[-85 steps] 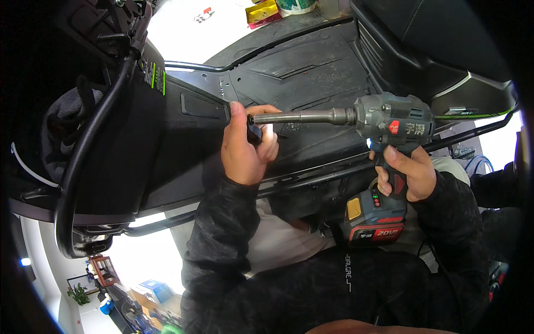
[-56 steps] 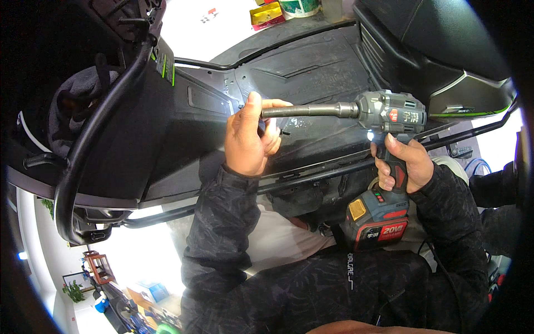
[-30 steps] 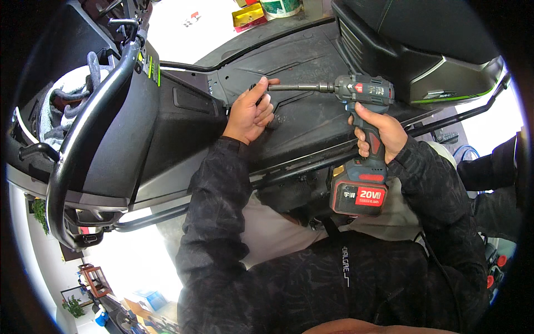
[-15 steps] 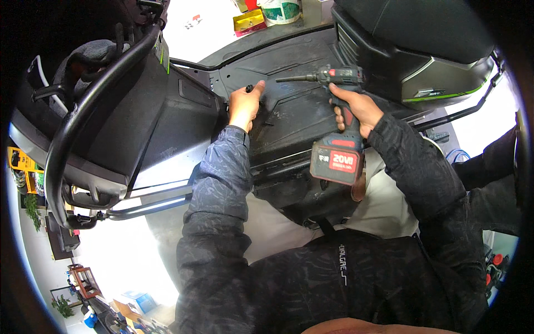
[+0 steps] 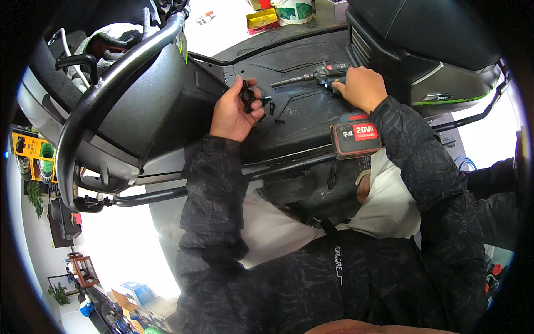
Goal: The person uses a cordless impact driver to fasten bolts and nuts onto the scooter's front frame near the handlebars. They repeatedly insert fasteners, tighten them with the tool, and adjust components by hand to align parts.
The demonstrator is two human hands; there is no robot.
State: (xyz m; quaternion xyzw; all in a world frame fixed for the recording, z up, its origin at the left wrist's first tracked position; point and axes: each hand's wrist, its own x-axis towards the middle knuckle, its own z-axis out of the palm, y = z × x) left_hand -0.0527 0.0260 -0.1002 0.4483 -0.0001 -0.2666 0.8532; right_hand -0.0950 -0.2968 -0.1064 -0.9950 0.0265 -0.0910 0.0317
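My left hand point(image 5: 229, 116) is raised over the left part of a scooter's black footboard point(image 5: 306, 125), fingers closed round a small black clamp-like part point(image 5: 246, 99). Just right of it are small dark screws or bolts point(image 5: 272, 108) on the board. My right hand point(image 5: 365, 89) grips a cordless driver point(image 5: 332, 71) from behind and above, thumb along its body. A long socket on the driver points left toward my left hand. The red and black battery point(image 5: 356, 139) is at the board's near edge. Whether the driver rests fully on the board I cannot tell.
A curved black tube guard point(image 5: 119, 55) bends round the scooter's front at left. The seat point(image 5: 423, 39) rises at far right. Beyond the board stand a yellow-red box point(image 5: 262, 21) and a white-green bucket point(image 5: 293, 11). A lower tube point(image 5: 150, 196) runs along the near side.
The driver has come down toward the footboard, and my right hand has shifted from its handle toward its rear. My left hand has turned palm up, showing the black part.
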